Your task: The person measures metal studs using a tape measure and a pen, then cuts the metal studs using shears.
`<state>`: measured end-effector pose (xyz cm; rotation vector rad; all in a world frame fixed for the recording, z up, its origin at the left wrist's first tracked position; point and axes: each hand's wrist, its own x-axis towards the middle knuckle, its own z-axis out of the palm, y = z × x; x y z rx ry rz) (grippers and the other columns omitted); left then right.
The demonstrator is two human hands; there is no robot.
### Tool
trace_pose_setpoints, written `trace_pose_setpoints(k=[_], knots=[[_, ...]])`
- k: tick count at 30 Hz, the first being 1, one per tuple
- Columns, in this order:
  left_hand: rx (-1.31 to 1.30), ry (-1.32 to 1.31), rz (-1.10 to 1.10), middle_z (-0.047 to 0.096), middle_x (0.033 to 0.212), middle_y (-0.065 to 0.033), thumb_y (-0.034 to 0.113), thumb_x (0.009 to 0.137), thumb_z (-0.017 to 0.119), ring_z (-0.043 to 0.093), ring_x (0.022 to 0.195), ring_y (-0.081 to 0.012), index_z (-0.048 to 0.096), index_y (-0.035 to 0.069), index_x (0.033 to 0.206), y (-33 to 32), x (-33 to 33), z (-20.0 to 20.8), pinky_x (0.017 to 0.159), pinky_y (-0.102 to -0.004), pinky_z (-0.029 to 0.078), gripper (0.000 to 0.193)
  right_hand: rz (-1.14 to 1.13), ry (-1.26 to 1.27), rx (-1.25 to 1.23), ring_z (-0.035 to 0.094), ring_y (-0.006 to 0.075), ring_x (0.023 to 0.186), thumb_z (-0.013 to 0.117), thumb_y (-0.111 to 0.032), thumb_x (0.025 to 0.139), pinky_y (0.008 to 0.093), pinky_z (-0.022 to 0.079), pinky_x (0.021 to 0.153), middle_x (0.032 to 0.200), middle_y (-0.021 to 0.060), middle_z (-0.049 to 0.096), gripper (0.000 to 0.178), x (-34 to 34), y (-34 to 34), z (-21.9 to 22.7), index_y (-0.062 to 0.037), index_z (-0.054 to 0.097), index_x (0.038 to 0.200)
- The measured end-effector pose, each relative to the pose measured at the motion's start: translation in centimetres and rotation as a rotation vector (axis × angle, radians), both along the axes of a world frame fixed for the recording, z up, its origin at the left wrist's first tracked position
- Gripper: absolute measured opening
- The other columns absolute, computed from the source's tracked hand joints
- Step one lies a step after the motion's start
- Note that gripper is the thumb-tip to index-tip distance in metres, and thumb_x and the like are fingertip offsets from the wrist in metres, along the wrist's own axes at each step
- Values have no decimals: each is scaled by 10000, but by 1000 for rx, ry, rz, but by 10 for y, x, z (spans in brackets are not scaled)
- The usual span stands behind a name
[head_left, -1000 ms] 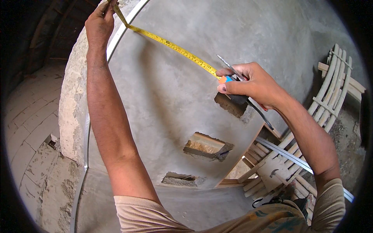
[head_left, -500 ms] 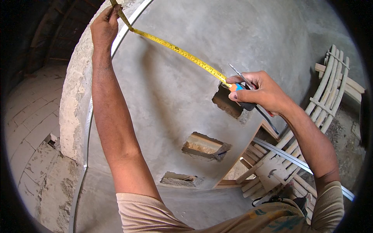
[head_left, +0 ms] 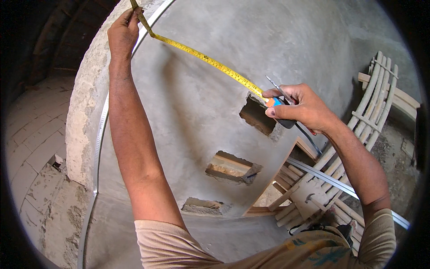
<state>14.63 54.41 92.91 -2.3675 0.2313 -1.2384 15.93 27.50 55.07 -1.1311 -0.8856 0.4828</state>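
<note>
My left hand (head_left: 124, 38), raised at the upper left, pinches the bent end of a yellow measuring tape (head_left: 206, 58) beside a metal strip. From there the blade kinks and runs down to the right, in front of the grey plastered wall. My right hand (head_left: 304, 107) grips the tape's case, dark with blue and orange parts, thumb and forefinger at its mouth. A thin pointed metal tool (head_left: 274, 83) sticks out between the fingers of the same hand. Just left of the right hand is a rectangular hole (head_left: 257, 115) in the wall.
Two more rough openings (head_left: 233, 168) (head_left: 201, 206) pierce the wall lower down. A pale metal strip (head_left: 101, 130) follows the wall's left edge. At right stand a pole ladder (head_left: 376, 98) and a pole platform with a hammer (head_left: 316, 201) on a board. Metal profiles (head_left: 320, 175) cross it.
The view has shifted slightly, so the wall openings and ladder sit a little further left. Both hands keep their hold on the tape, which stays stretched between them.
</note>
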Motion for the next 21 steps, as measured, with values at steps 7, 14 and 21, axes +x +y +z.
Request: trace_pose_setpoints(k=[7,14,21], knots=[[87,145,7,751,1101,-56,219,1014,583,706,1063,-157,709,130,1214,9,10,3,904,-290,546,253,10,19,65,577,46,742,775,-259,829,223,446,692,857,10,661,524,-11,-9,-34,62,642,1221],[-56,371,-109,728,1127,-108,188,983,591,707,1021,-235,655,112,1275,7,52,-167,890,-343,539,309,17,344,-241,637,138,909,795,-241,812,280,495,839,996,60,703,502,-51,-112,-171,2,670,1233],[-382,740,-307,645,939,-256,155,956,497,608,894,-475,644,27,960,-103,53,-462,793,-536,490,195,-176,815,-456,655,166,963,805,-258,788,307,493,903,1008,84,718,434,-140,-273,-329,-30,708,1144]])
